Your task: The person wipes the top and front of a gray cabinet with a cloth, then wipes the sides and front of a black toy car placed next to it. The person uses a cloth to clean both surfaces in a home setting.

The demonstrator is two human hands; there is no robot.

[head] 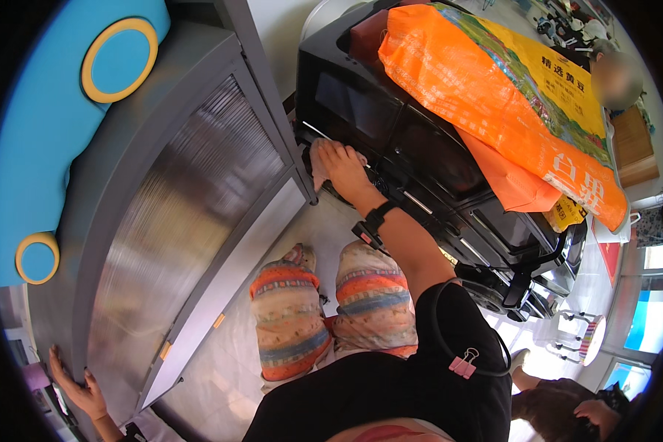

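Observation:
My right hand (342,168) presses a pale pinkish cloth (321,175) against the lower body of a black children's ride-on car (359,105), near a wheel (378,182). The fingers lie bent over the cloth, and part of the wheel is hidden behind the hand and wrist. A black strap with a small device sits on that wrist. At the lower left, my left hand (83,387) rests with spread fingers on the grey frame of a cabinet (77,320), holding nothing.
A large orange and yellow printed sack (464,83) lies across the car's top. The cabinet's ribbed translucent door (193,154) stands close on the left, below a blue panel (27,127) with yellow rings. A striped stool (591,340) and other people (563,409) are at right.

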